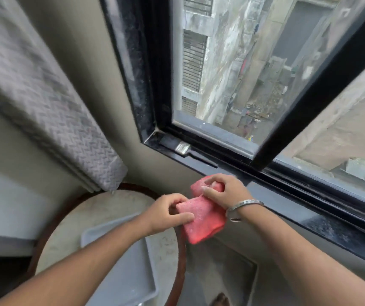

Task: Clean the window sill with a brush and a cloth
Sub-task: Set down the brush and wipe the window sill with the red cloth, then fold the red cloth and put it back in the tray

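A folded red cloth (201, 219) is held in both hands just in front of the black window sill (322, 228). My left hand (168, 214) pinches its lower left edge. My right hand (223, 191), with a metal bracelet on the wrist, grips the cloth's upper part. A brush (190, 151) with a metal ferrule and dark handle lies in the sill's track near the left corner of the frame, apart from both hands.
A round table (119, 202) with a dark rim stands below left, carrying a grey tray (119, 268). A grey patterned curtain (44, 102) hangs at the left. The black window frame (305, 102) and glass look out on buildings far below.
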